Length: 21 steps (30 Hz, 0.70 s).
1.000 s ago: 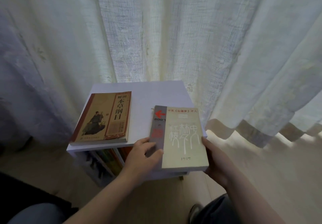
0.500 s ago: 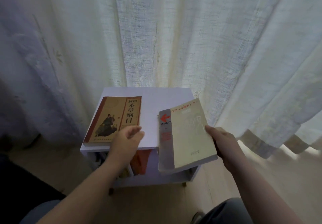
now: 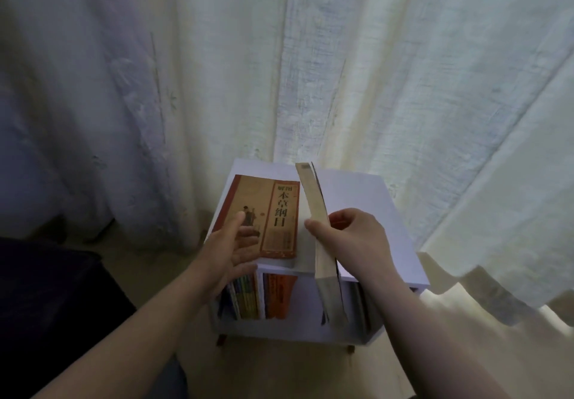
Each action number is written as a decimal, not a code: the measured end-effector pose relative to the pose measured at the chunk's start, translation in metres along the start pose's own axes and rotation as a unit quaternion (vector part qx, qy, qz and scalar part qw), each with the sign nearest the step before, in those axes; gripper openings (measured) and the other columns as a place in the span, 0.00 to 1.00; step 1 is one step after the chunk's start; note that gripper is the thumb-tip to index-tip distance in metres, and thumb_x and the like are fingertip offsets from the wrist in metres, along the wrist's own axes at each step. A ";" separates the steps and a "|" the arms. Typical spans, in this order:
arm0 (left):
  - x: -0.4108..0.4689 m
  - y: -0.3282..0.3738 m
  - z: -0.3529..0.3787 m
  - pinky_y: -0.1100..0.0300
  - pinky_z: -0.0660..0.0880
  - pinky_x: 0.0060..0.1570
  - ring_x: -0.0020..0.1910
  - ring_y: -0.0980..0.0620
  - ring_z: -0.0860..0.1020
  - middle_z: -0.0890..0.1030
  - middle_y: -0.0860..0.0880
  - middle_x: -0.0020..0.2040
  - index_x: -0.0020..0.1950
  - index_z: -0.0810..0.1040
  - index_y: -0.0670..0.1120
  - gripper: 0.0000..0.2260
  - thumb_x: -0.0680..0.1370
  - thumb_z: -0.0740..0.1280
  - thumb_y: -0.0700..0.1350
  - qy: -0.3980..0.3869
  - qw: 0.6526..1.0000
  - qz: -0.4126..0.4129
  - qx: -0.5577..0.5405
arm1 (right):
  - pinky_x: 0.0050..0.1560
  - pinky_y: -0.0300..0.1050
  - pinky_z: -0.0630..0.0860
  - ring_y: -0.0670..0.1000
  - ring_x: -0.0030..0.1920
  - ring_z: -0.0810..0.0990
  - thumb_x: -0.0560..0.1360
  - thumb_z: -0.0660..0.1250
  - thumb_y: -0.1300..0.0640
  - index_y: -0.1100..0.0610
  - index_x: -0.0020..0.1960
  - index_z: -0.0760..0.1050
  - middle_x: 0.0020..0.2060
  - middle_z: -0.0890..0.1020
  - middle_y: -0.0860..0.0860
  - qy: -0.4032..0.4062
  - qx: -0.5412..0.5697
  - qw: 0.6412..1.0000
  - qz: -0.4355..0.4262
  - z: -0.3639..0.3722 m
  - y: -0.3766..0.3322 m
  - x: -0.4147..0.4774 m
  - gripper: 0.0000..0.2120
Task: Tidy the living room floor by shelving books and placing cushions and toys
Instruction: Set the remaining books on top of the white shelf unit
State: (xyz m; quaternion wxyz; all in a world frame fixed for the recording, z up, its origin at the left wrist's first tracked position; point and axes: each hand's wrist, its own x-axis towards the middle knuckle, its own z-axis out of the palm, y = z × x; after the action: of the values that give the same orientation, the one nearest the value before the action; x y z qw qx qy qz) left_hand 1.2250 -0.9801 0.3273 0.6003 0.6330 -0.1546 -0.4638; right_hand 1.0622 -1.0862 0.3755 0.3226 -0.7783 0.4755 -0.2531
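My right hand (image 3: pixel 357 237) is clamped on a pale book (image 3: pixel 320 231), thumb on its left face, fingers on the right. The book stands on edge, page edges toward me, its lower end down in front of the shelf (image 3: pixel 366 200) opening, its upper end above the shelf top. My left hand (image 3: pixel 230 249) is spread open and holds nothing; its fingers lie over the near corner of a brown book (image 3: pixel 273 212). The brown book lies flat on the left of the shelf top, just beside the pale book. Below the top, shelved books (image 3: pixel 261 296) stand upright in the left part of the compartment. A curtain (image 3: pixel 310 72) hangs behind the shelf.
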 end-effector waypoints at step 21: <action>0.028 0.003 0.015 0.46 0.77 0.54 0.55 0.42 0.81 0.83 0.42 0.55 0.62 0.78 0.46 0.18 0.81 0.56 0.55 -0.096 0.995 0.007 -0.029 | 0.34 0.35 0.76 0.46 0.35 0.82 0.79 0.63 0.54 0.62 0.46 0.80 0.39 0.83 0.53 -0.084 0.077 0.991 0.073 -0.013 0.031 0.006 0.13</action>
State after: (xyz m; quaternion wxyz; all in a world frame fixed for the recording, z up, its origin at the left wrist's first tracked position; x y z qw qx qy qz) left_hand 1.2290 -1.0110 0.3214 0.6039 0.5670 -0.2022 -0.5224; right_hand 1.0381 -1.1058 0.3620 0.4375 -0.7330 0.4815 -0.1987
